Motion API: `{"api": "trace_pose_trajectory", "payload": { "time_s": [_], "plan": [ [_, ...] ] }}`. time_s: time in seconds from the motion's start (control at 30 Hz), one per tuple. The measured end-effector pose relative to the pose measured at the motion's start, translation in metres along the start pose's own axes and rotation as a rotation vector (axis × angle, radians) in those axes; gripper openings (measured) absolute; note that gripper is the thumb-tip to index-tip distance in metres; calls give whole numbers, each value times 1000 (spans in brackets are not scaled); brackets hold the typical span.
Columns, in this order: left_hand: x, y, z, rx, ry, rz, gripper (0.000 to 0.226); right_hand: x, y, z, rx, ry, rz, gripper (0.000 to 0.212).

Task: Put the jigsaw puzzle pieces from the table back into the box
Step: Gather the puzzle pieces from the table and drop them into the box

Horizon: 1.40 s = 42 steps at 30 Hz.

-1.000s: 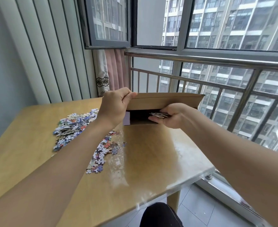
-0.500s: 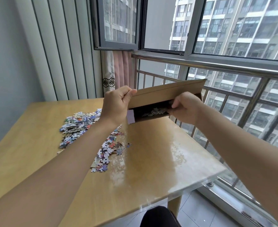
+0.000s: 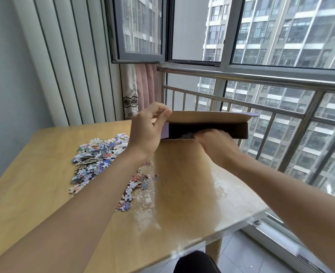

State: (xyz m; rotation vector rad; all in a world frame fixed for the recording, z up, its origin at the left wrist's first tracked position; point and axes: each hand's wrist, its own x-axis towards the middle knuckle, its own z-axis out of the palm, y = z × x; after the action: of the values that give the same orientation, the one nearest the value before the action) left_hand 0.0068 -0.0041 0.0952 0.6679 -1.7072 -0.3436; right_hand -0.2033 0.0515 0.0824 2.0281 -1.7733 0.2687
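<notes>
Puzzle pieces on table — no legible writing.

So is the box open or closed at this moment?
Open. The left hand holds the flap of the box up, the dark inside shows, and the right hand reaches into the opening.

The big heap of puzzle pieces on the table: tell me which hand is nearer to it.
Left. The left hand grips the box lid corner just right of the heap; the right hand reaches into the box opening, farther right.
</notes>
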Motion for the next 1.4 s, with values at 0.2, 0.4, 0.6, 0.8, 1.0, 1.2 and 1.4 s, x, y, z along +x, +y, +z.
{"api": "trace_pose_trajectory", "payload": {
  "time_s": [0.2,0.4,0.6,0.8,1.0,1.2,1.4],
  "plan": [
    [-7,-10,3,70,-14,-103,49,6,4,-3,156,99,78,17],
    [-17,-27,6,49,-100,-111,31,3,10,8,388,18,132,20],
    [-27,-34,14,61,-173,-198,32,-12,12,21,423,65,106,20],
    [-40,-41,19,100,-235,-196,35,-20,15,39,403,-46,48,28],
    [-73,-56,37,183,-294,-302,65,-34,0,58,276,-380,112,48],
    [-106,-65,54,298,-404,-372,42,-43,-24,47,356,-533,51,27],
    [-95,-60,22,120,-599,-387,22,-34,-62,-2,747,-524,30,11]
  ]
}}
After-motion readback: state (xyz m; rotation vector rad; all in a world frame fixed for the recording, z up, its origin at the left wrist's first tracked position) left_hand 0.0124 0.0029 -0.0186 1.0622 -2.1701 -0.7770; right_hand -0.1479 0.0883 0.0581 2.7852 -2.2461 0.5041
